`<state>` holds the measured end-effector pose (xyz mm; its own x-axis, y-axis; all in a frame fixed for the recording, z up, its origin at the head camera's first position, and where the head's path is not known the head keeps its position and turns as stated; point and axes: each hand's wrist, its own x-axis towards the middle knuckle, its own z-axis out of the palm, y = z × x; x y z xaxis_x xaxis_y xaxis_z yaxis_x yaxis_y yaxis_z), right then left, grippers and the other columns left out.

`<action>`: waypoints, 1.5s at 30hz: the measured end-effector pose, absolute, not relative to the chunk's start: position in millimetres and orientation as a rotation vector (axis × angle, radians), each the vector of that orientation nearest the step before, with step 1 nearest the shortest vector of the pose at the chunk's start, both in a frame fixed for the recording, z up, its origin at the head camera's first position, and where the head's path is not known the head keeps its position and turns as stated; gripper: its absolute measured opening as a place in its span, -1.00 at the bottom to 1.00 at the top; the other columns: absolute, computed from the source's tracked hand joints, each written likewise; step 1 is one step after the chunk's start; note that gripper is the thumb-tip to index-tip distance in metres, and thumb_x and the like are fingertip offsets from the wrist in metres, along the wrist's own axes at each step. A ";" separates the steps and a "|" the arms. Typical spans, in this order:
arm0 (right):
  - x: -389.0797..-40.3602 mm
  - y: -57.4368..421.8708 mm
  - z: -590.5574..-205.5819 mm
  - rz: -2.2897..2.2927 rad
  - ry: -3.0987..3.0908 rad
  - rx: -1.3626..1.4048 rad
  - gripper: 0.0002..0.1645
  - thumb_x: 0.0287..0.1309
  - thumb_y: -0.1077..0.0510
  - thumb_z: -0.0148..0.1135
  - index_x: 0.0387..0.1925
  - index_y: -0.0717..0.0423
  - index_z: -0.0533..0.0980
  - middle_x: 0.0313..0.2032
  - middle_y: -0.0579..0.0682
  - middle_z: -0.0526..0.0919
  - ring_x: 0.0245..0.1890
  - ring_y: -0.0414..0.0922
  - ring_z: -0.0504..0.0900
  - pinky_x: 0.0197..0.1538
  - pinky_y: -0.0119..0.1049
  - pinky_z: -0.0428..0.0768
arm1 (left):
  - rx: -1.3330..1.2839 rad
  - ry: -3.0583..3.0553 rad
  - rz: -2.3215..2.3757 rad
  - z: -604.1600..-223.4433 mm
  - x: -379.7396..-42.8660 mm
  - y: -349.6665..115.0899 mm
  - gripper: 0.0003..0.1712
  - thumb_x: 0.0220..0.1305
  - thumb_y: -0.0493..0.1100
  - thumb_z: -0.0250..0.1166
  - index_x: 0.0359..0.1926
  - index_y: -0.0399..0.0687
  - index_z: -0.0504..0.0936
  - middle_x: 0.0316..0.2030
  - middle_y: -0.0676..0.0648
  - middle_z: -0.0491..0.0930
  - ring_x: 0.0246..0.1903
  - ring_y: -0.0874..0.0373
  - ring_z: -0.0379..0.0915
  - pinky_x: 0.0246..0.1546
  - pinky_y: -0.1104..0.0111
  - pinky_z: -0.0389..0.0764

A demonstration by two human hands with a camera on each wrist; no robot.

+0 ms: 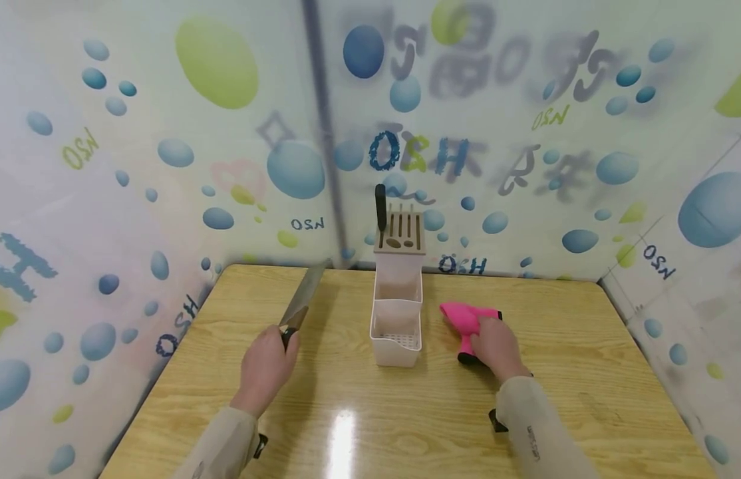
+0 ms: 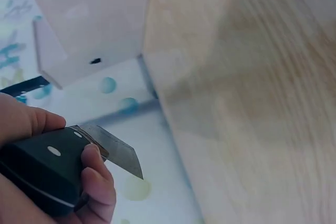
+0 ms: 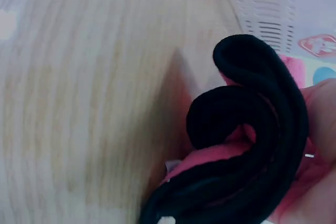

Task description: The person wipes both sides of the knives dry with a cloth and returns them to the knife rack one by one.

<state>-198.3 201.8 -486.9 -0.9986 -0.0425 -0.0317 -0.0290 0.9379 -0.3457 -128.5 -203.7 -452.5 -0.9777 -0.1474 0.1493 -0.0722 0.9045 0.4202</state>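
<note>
My left hand [image 1: 265, 366] grips the black handle of a kitchen knife [image 1: 303, 293], its broad blade pointing away toward the back of the table. The left wrist view shows the fingers curled round the riveted handle [image 2: 44, 169]. To the right of the white holder, my right hand [image 1: 496, 346] grips a bunched pink cloth [image 1: 463, 318] with black edging. In the right wrist view that black edging [image 3: 286, 124] is folded over in loops and hides most of the fingers.
A white knife holder [image 1: 397, 318] with open compartments in front stands between my hands. Its brown slotted top [image 1: 402, 234] has a black-handled tool [image 1: 380, 206] in the left slot. The wooden table [image 1: 400, 419] ends at a patterned wall sheet [image 1: 496, 133].
</note>
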 end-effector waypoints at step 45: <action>-205.5 178.3 -368.0 -1.169 3.426 -0.545 -0.41 0.14 0.28 0.26 0.22 0.33 0.41 -0.09 0.30 0.60 -0.16 0.18 0.57 -0.08 0.13 0.58 | -0.403 -2.430 -0.502 -402.9 -134.4 -89.0 -0.72 0.12 -0.08 0.42 -0.40 -0.20 0.57 -0.53 -0.08 0.46 -0.65 0.07 0.41 -0.71 0.27 0.41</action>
<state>-205.5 178.3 -368.0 -0.8267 -0.1021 0.5532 -0.4189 0.7681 -0.4843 -134.4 -89.0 -402.9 -0.7628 0.1629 0.6258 0.3977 0.8813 0.2553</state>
